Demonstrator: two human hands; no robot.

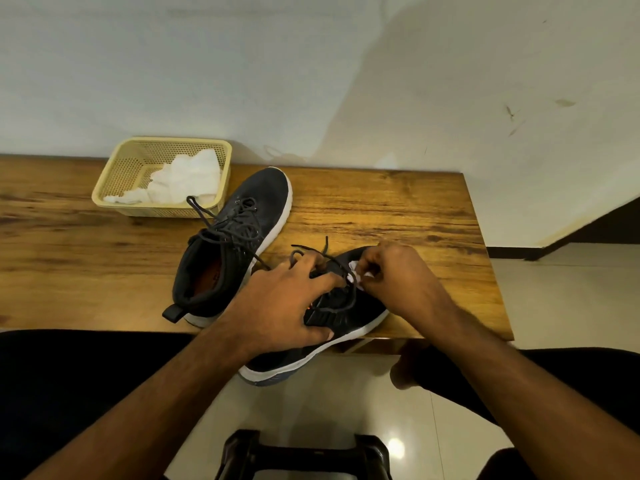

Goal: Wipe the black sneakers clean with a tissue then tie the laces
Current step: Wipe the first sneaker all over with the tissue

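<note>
Two black sneakers with white soles are on a wooden table point(398, 209). The far sneaker point(239, 237) lies flat with loose laces. The near sneaker point(332, 327) hangs partly over the table's front edge. My left hand point(287, 303) grips this near sneaker across its collar, thumb down its side. My right hand point(398, 275) pinches a small white tissue point(355, 275) against the top of the near sneaker, beside its loose lace point(346, 299). The toe of the near sneaker is mostly hidden behind my right hand.
A yellow plastic basket point(114, 181) with crumpled white tissues point(187, 181) stands at the back left, against the wall. A dark stool point(304, 455) sits on the tiled floor below, between my knees. The table's right edge lies just past my right hand.
</note>
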